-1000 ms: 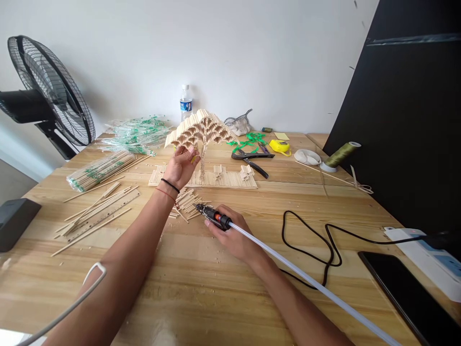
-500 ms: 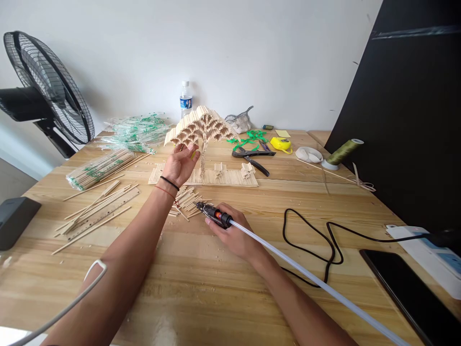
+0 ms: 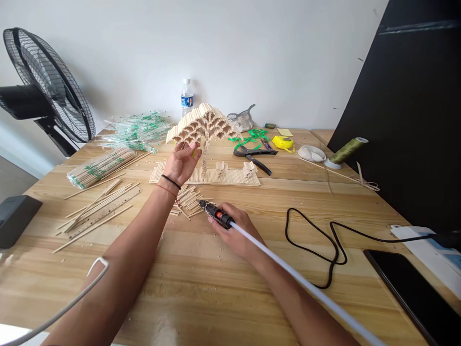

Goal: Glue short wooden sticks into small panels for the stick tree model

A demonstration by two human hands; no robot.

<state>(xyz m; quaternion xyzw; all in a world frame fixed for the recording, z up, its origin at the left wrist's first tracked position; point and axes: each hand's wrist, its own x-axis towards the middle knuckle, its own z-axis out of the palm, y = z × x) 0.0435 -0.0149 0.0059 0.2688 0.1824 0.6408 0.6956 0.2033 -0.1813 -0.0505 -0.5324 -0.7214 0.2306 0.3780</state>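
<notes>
My left hand [image 3: 182, 162] is raised with its fingers spread, the fingertips touching the underside of the stepped canopy of a model made of cut chopsticks [image 3: 201, 126]. The canopy stands on a thin post over a flat stick base [image 3: 212, 176]. My right hand [image 3: 236, 229] rests on the wooden table [image 3: 223, 288], closed around a black and orange glue gun [image 3: 215, 214] with a long clear glue stick [image 3: 306, 283] trailing back along my forearm. The gun's nozzle points at a small heap of cut stick pieces [image 3: 187, 198].
Left: bundled chopsticks [image 3: 97, 168], loose sticks, a ruler [image 3: 104, 211], wrappers [image 3: 137, 129], a fan [image 3: 43, 91], a black box [image 3: 14, 218]. Behind: water bottle [image 3: 187, 98], pliers [image 3: 254, 156], yellow tape measure [image 3: 283, 143], thread spool [image 3: 347, 150]. Right: black cable [image 3: 324, 240], dark tablet [image 3: 414, 293], black board [image 3: 414, 120].
My left hand has opened a little under the canopy. My right hand with the glue gun has shifted slightly right. The view has tilted a bit.
</notes>
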